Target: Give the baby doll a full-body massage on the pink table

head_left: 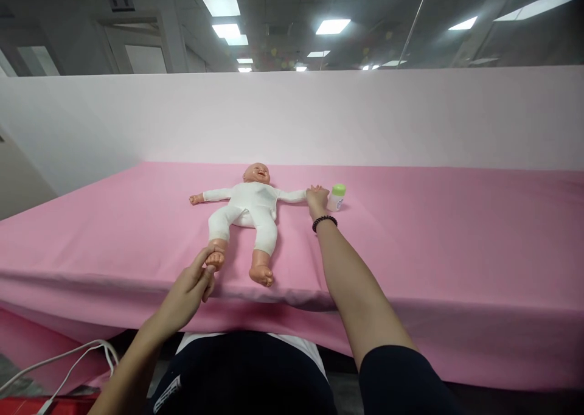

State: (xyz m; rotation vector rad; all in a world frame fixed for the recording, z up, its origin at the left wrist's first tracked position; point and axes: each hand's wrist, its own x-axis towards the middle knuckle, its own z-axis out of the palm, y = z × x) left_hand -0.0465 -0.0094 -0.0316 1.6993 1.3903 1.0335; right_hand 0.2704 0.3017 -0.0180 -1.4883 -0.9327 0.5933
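Observation:
A baby doll (255,199) in a white cloth suit lies on its back, arms spread and head away from me. My left hand (191,284) is closed around the doll's foot on the left side, with the toes showing past my fingers. Stretched farther out, my right hand (318,201) grips the doll's hand on the right side; its small fingers stick out beyond mine. A small bottle with a green cap (337,197) stands upright just right of my right hand. The doll's other foot rests near the table's front edge.
Pink cloth (433,232) covers the wide table and hangs over its front edge. A white partition (365,117) rises behind it, with glass above. White cables (68,357) lie over a red item (73,404) at the lower left.

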